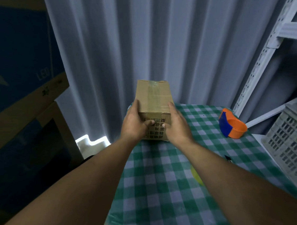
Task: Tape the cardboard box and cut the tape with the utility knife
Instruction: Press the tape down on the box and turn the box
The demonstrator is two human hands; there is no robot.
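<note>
Both hands grip taped cardboard box; knife possibly hidden

Pale pleated curtains fill the frame's centre, big cardboard cartons stacked at left, white slotted metal shelving and a plastic crate at right, dim light.

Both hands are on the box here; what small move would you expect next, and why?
Probably the right hand lets go and reaches for the orange tape dispenser to its right: the cardboard box stands on the table, the left hand can steady it, and neither hand holds a tool.
</note>
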